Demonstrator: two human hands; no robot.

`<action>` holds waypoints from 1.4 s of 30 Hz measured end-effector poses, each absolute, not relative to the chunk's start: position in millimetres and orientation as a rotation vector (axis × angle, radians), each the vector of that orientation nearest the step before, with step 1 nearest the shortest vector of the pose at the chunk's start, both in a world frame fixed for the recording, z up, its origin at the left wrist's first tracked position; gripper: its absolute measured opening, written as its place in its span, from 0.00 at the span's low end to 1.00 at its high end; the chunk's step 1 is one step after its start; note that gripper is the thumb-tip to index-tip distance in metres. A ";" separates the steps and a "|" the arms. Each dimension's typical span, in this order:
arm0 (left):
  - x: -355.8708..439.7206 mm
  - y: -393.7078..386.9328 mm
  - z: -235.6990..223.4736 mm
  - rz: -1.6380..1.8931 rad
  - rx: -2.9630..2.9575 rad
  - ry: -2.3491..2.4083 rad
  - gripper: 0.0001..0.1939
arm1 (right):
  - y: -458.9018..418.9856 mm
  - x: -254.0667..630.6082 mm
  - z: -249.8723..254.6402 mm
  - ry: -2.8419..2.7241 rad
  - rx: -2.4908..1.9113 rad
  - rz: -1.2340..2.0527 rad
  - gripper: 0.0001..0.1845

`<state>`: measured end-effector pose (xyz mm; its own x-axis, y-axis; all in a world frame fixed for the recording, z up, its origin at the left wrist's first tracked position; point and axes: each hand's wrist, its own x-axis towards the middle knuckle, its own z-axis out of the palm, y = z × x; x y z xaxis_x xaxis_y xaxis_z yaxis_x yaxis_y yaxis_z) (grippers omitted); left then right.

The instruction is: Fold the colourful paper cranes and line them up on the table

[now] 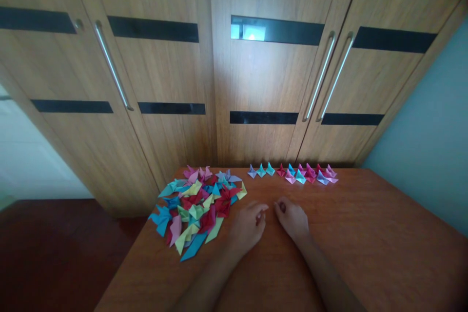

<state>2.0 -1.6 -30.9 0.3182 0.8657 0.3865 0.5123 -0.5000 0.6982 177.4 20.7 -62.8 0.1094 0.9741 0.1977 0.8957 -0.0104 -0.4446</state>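
My left hand [248, 225] rests on the wooden table with its fingers curled in; nothing shows in it. Just to the right, a small gap away, lies my right hand [294, 217], also closed with bent fingers and no object visible. Beside my left hand spreads a heap of folded paper pieces [196, 211] in blue, red, pink, yellow and green, some shaped like origami cranes. A flat folded blue strip [194, 246] lies at the heap's near edge. Beyond my hands, along the table's far edge, stand small pointed origami pieces [300, 176] in red, pink, blue and purple.
The brown table [365, 234] reaches back to a wooden wardrobe [256, 141] with dark bands and long metal handles [111, 66]. A pale blue wall [424, 156] stands on the right. Dark floor [66, 248] shows at the left.
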 end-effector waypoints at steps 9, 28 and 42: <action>-131.4 -9.7 32.8 0.989 2.372 2.062 0.15 | 24.5 178.5 -64.0 -1.733 -1.942 0.347 0.10; -174.6 -13.1 25.7 0.695 2.416 1.906 0.12 | 23.9 179.1 -64.0 -1.715 -1.887 0.328 0.09; -79.9 -5.4 9.7 1.091 1.850 1.463 0.10 | 7.7 155.1 -40.4 -1.319 -1.069 1.323 0.17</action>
